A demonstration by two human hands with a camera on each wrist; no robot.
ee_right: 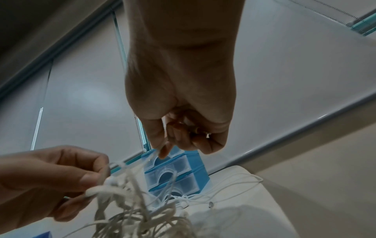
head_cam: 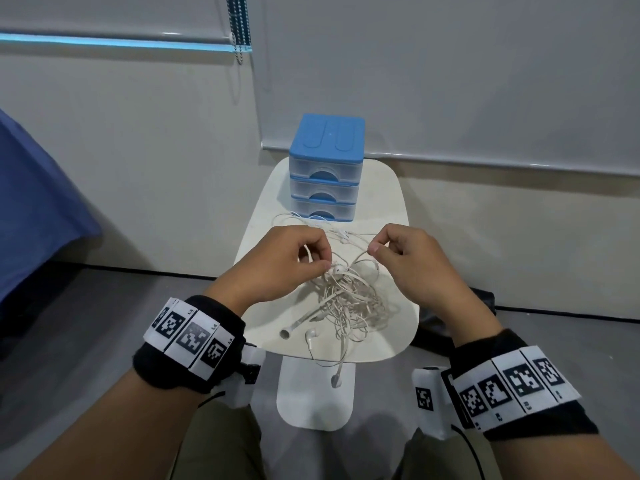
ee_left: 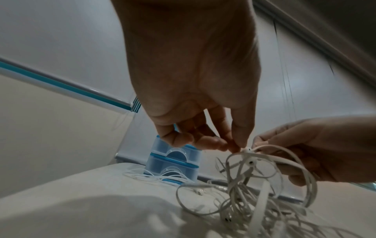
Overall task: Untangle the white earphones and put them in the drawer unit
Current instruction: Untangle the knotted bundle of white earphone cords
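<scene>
A tangle of white earphones (head_cam: 349,303) lies heaped on the small white table (head_cam: 391,202), with earbuds spilling over its near edge. My left hand (head_cam: 323,263) pinches an earbud and cable at the top of the heap; the same hand (ee_left: 241,147) and earphones (ee_left: 262,190) show in the left wrist view. My right hand (head_cam: 375,247) pinches a cable strand pulled up to the right; the right wrist view has this hand (ee_right: 160,149) and the earphones (ee_right: 138,211) too. The blue three-drawer unit (head_cam: 325,168) stands at the table's far end, drawers closed.
A thinner white cable (head_cam: 304,220) lies loose just in front of the drawer unit. A blue cloth (head_cam: 38,202) hangs at the left. Roller blinds and a bead chain (head_cam: 239,26) cover the wall behind. The table is narrow, with floor on both sides.
</scene>
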